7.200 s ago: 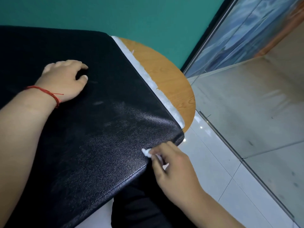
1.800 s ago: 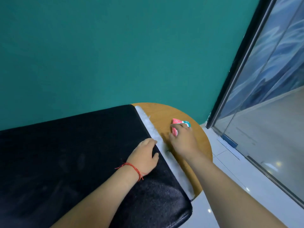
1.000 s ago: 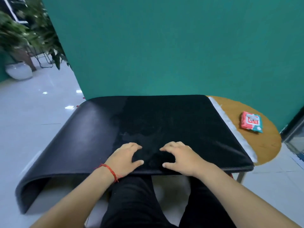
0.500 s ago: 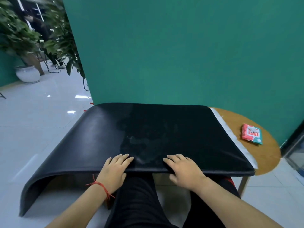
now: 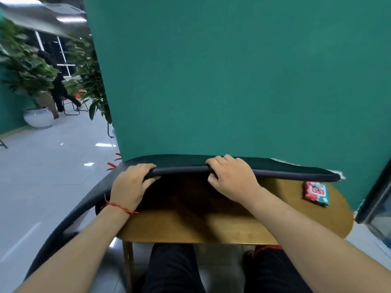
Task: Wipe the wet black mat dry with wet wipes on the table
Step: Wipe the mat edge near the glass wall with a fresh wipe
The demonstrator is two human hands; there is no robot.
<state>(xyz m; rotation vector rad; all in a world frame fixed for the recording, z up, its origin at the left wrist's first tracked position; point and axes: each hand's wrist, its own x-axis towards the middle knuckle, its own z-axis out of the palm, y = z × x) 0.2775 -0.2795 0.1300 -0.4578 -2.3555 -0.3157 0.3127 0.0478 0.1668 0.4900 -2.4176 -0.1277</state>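
On the bench: a black mat [image 5: 275, 169] lies over the brown wooden bench [image 5: 232, 227]. Its near edge is held up off the wood. Its far edge is down by the wall. You can see the bare wood under it.
Mat, left end: it hangs over the left side of the bench and bends down toward the floor [image 5: 42, 166].
Mat, top: it is seen almost edge-on, so you cannot tell if it is wet.
Left hand: the left hand [image 5: 132, 185] grips the near edge of the mat, a little left of the middle. The fingers curl over the top and the thumb is under the edge.
Right hand: the right hand [image 5: 230, 178] grips the same edge, a little right of the middle, in the same way. The two hands are apart from each other.
Wet wipes: a small red and green pack of wet wipes [image 5: 316, 192] lies flat on the right part of the bench, near the right corner of the mat. No hand touches it.
White bit: something white [image 5: 341, 176] sticks out at the right corner of the mat.
Wrist: a red string [image 5: 118, 206] is tied round the left wrist.
Legs: black trousers [image 5: 173, 269] show under the near side of the bench.
Wall: a big green wall [image 5: 232, 81] stands just behind the bench.
Far left: green plants [image 5: 27, 66] and a white pot [image 5: 38, 118] stand on the floor. A person in dark clothes [image 5: 57, 81] is there too, but blurry.
Right: a dark door frame with glass [image 5: 378, 208] stands beside the bench.
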